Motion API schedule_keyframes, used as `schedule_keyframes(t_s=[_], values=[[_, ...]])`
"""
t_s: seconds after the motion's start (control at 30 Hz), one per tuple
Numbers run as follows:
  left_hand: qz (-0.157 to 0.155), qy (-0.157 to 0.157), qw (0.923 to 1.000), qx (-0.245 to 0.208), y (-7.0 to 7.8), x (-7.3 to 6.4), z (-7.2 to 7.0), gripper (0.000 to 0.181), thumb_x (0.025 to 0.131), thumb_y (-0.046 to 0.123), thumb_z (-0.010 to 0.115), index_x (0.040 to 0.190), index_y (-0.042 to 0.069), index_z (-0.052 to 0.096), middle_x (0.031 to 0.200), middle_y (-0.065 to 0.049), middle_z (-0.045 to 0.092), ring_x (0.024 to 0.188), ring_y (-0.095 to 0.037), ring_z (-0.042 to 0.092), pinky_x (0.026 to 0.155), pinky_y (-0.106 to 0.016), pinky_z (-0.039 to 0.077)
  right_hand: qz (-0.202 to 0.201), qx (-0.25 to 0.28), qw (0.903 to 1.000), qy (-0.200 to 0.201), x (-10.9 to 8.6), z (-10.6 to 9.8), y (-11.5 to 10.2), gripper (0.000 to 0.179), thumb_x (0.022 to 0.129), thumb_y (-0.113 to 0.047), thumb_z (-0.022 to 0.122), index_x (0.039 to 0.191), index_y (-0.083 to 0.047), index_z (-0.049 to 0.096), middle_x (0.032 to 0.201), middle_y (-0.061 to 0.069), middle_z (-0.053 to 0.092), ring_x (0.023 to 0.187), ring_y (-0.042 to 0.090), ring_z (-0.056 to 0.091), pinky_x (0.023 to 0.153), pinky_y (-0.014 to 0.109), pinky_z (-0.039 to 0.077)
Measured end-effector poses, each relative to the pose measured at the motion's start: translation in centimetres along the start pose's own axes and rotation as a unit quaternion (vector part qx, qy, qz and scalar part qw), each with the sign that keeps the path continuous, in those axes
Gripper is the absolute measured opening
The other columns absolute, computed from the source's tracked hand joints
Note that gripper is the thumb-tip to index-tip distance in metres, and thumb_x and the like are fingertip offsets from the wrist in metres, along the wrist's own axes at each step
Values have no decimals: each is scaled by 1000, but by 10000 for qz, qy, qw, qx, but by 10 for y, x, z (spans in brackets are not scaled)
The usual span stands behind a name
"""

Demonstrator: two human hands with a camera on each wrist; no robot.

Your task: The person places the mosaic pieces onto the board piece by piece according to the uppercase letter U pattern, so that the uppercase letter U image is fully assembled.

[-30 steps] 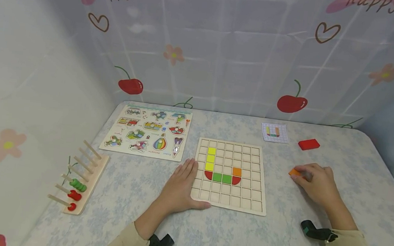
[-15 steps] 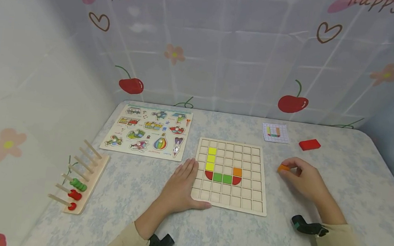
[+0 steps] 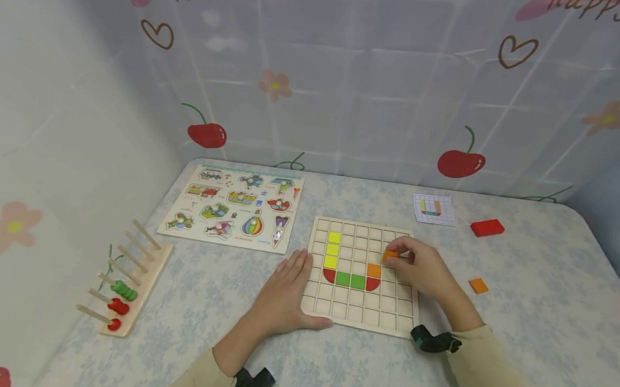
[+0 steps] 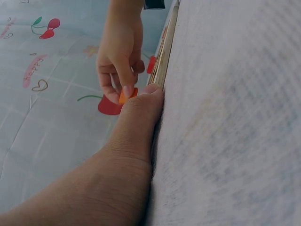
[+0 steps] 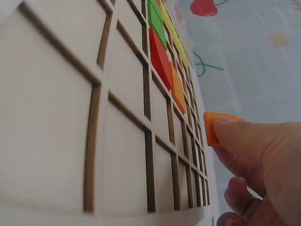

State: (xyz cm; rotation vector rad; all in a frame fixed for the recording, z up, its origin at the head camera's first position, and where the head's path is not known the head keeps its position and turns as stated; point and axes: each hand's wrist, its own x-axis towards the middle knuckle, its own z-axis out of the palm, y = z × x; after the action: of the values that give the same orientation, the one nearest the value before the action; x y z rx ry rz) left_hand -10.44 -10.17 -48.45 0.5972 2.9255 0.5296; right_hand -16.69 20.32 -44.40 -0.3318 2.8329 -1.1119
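My right hand pinches an orange square tile between thumb and fingers, just above the right part of a wooden grid board. In the board's cells lie three yellow tiles in a column, two green tiles between two red rounded tiles, and an orange tile above the right red one. My left hand lies with straight fingers along the board's left edge, thumb at its near corner. The left wrist view shows the left thumb against the board's edge.
Right of the board lie a loose orange tile and a red block. A small pattern card is behind it. At the left are a vehicle picture puzzle and a wooden peg stand with red and green beads.
Carrying the orange tile, my right hand has moved left from the table to over the board. Another orange tile now shows where that hand was. The left hand has stayed in place.
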Motion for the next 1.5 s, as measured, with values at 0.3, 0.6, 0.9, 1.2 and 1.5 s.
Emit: schedule_keyframes(t_s=[0.3, 0.6, 0.9, 1.2, 1.5], values=[[0, -25, 10000, -5, -1, 1, 1, 135, 67, 90, 56, 160, 8, 6, 169, -7, 2, 156, -19, 0, 128, -40, 10, -199, 19, 9997, -151, 12, 18, -9, 16, 91, -16, 72, 107, -15, 68, 98, 2, 68, 83, 18, 56, 75, 30, 47], [-7, -17, 10000, 58, -2, 1, 2, 135, 66, 92, 55, 160, 8, 6, 169, -7, 3, 156, -19, 0, 128, -40, 10, -122, -18, 9996, -267, 14, 22, -14, 16, 93, -15, 69, 109, -14, 68, 105, 6, 69, 94, 22, 62, 85, 39, 53], [0, -3, 10000, 33, -1, 1, 1, 135, 66, 91, 55, 160, 8, 6, 169, -7, 3, 156, -19, 0, 128, -41, 11, -198, -383, 9989, -177, 14, 23, -15, 18, 94, -18, 69, 110, -11, 72, 113, 6, 61, 103, 25, 59, 91, 44, 51], [30, 26, 10000, 84, -1, 1, 2, 135, 67, 91, 55, 160, 7, 7, 169, -8, 4, 156, -20, 1, 128, -41, 11, -458, -609, 9969, -192, 8, 23, -13, 21, 97, -20, 65, 113, -11, 75, 108, 3, 60, 89, 18, 55, 77, 33, 47], [-13, -13, 10000, 53, 0, 0, 0, 135, 67, 90, 58, 160, 7, 7, 169, -8, 4, 156, -20, 1, 128, -41, 12, -422, -353, 9984, -101, -3, 8, -2, 33, 95, -24, 67, 127, -12, 66, 117, 4, 65, 90, 20, 56, 79, 34, 51]])
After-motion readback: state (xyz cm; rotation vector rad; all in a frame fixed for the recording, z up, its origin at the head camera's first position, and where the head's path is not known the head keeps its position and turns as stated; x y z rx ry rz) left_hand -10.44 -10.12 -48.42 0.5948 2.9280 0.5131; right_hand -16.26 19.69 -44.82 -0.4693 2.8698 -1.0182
